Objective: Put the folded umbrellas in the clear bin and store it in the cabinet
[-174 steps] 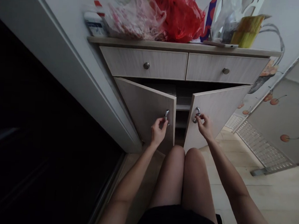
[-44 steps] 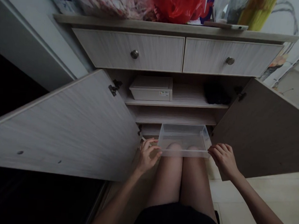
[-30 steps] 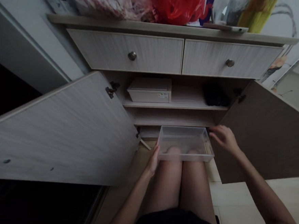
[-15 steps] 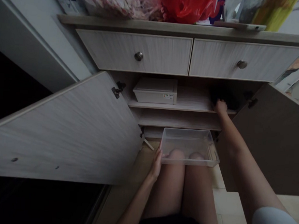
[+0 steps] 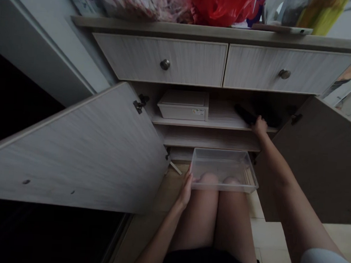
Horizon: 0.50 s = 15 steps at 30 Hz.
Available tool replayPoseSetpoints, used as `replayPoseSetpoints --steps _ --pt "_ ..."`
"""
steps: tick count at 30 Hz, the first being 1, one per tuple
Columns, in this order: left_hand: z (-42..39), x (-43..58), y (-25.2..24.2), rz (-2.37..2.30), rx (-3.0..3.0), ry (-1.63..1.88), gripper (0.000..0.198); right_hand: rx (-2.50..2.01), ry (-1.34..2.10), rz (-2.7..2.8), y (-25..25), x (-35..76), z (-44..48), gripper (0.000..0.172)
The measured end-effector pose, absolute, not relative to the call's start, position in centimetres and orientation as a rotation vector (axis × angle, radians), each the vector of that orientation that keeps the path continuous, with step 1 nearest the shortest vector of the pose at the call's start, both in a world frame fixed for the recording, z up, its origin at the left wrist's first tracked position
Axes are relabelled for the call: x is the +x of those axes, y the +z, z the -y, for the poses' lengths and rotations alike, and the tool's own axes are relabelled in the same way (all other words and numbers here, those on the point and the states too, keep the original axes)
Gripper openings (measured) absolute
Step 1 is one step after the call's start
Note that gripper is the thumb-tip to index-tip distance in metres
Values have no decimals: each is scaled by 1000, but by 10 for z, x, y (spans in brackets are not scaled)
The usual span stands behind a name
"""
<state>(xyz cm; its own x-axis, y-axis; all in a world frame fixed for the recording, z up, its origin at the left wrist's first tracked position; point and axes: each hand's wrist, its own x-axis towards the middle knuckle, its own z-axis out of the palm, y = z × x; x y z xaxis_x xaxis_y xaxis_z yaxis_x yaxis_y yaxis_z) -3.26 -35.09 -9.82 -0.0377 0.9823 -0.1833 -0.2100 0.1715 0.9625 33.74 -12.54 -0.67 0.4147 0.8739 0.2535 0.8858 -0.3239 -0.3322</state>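
Steadying a clear plastic box (image 5: 224,187) over the knees, the person's left hand (image 5: 185,190) was clamped on its left wall near the front corner, and the bare thighs (image 5: 201,221) stretched back below it. Farther forward, the right hand (image 5: 260,126) reached up to the right part of the upper shelf (image 5: 220,115), its fingers curled together on the near end of a slim dark object (image 5: 244,113); the fingertips were lost in shadow. That object lay slanted across the shelf, its far end pointing left, just beside a larger black item (image 5: 271,115) whose shape was too dark to make out. On the left of the same shelf stood a white lidded box (image 5: 183,110) with a small label on its front. Both the left door (image 5: 83,157) and the right door (image 5: 314,165) were swung wide, and the lower shelf (image 5: 211,139) ran between them, just beyond the clear plastic box. Above the opening, two drawers (image 5: 195,60) with round metal knobs sat closed. Along the cabinet top (image 5: 218,32) were a pinkish plastic bag (image 5: 151,3), a red bag (image 5: 222,6), a flat pale object (image 5: 281,29) and a yellow package (image 5: 323,17).
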Motion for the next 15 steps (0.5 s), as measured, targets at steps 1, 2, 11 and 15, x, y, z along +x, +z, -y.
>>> replayPoseSetpoints --steps 1,2,11,15 --pt "351 -32 -98 -1168 915 1221 61 -2223 -15 1489 -6 337 129 54" --pt "351 -32 -98 -1160 931 1228 60 -2169 2 1490 -4 337 133 52" --pt "351 -35 -104 -1156 902 1186 69 -1381 516 1847 6 327 242 44" --pt "350 -34 -106 -1131 939 1207 73 -1237 583 2065 -2 313 286 37"
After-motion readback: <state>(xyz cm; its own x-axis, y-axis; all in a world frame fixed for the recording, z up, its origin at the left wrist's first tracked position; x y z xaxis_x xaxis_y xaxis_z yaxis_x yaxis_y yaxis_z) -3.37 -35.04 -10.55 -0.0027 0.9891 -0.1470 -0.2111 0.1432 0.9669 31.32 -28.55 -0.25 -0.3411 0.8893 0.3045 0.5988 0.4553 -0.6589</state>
